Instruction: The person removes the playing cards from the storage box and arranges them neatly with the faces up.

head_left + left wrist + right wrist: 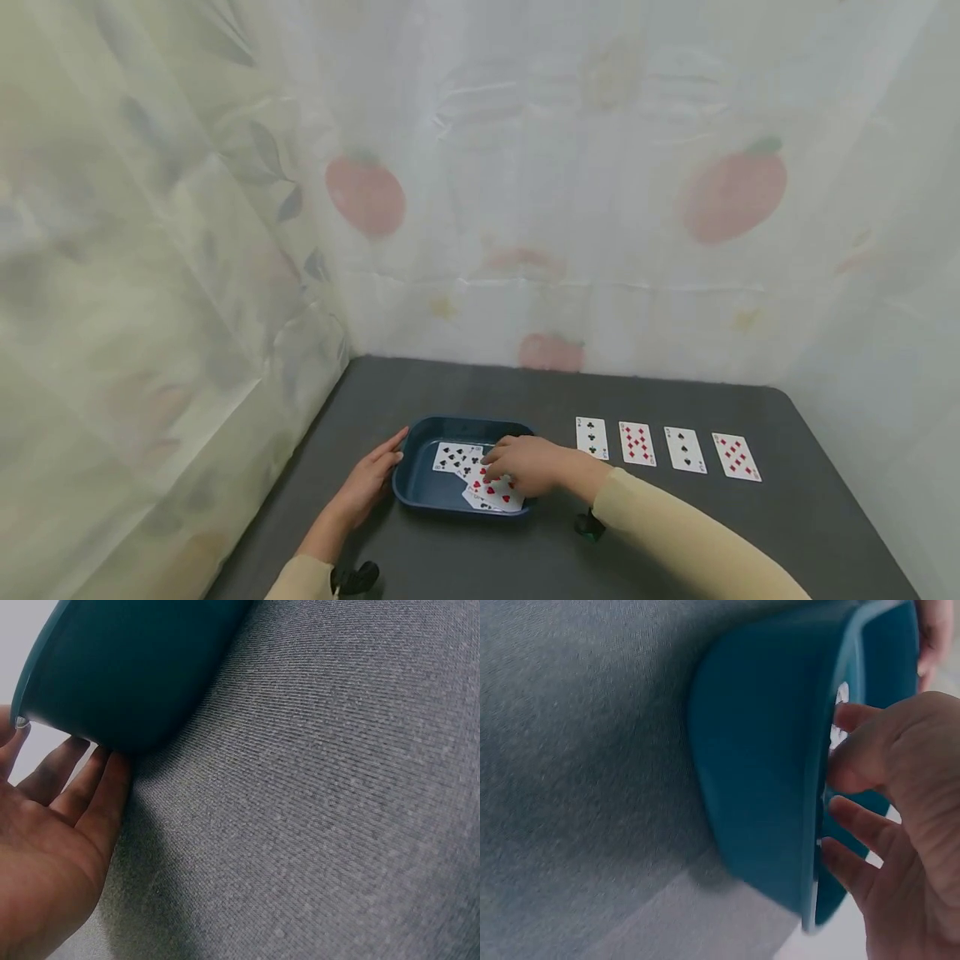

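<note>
A dark blue rectangular tray (420,506) stands on the table with a small loose pile of playing cards (457,456) inside, face up, spades and hearts among them. At its left end my left hand (367,483) holds the rim, with fingers (105,784) along the outer wall. My right hand (528,465) reaches over the right side into the tray, its bent fingers down at a heart card (504,493). The rim hides those fingertips in the right wrist view, and I cannot tell whether they pinch a card.
To the right of the tray, several cards lie face up in a spaced row on the dark grey table (465,387), from a club card (592,437) to a diamond card (737,457). A fruit-patterned curtain (555,208) hangs behind and beside the table.
</note>
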`<action>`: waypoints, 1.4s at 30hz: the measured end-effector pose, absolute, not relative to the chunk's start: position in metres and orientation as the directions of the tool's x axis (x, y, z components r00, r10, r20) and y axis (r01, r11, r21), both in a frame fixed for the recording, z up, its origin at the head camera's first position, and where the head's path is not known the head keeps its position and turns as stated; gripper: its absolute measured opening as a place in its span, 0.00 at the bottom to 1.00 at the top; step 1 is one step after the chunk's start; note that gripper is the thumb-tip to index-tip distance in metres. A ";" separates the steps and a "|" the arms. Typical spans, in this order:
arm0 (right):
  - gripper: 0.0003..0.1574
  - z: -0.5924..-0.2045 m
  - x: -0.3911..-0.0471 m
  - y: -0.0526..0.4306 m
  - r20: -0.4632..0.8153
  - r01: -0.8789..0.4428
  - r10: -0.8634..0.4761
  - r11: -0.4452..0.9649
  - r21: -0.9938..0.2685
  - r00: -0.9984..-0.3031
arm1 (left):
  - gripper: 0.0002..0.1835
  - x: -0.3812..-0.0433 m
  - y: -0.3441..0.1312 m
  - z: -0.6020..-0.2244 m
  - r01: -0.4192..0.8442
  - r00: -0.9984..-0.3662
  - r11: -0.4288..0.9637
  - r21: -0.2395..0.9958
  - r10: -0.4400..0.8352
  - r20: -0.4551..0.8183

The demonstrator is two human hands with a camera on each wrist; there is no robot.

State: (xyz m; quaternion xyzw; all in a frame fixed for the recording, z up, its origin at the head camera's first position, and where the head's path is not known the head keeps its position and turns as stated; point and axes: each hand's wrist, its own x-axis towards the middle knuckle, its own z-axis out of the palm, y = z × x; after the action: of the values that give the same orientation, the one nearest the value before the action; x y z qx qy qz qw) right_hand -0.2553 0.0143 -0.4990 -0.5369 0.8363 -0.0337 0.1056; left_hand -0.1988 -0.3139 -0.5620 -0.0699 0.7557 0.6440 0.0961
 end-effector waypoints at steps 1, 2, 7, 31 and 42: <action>0.28 -0.500 -0.255 0.011 -0.161 -0.889 -0.902 0.424 -0.172 -0.399 | 0.28 -0.199 -0.314 -0.561 -0.229 -0.972 0.160 0.960 0.017 -0.234; 0.28 -0.501 -0.255 0.009 -0.181 -0.888 -0.900 0.426 -0.170 -0.397 | 0.28 -0.199 -0.314 -0.560 -0.229 -0.972 0.159 0.960 0.015 -0.234; 0.30 -0.508 -0.255 0.002 -0.272 -0.878 -0.867 0.462 -0.128 -0.417 | 0.28 -0.199 -0.313 -0.560 -0.220 -0.974 0.160 0.962 0.017 -0.226; 0.47 -0.520 -0.261 -0.005 -0.239 -0.780 -0.786 0.610 -0.143 -0.571 | 0.28 -0.197 -0.312 -0.557 -0.231 -0.972 0.166 0.959 0.007 -0.235; 0.48 -0.520 -0.262 -0.006 -0.236 -0.774 -0.780 0.617 -0.139 -0.579 | 0.28 -0.198 -0.311 -0.555 -0.236 -0.971 0.173 0.956 -0.002 -0.240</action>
State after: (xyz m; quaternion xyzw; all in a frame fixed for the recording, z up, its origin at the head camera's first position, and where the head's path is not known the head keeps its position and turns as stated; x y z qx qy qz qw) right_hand -0.2617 -0.0058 -0.5203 -0.4373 0.8886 -0.0105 0.1378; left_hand -0.1982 -0.3115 -0.5554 -0.0784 0.7602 0.6383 0.0918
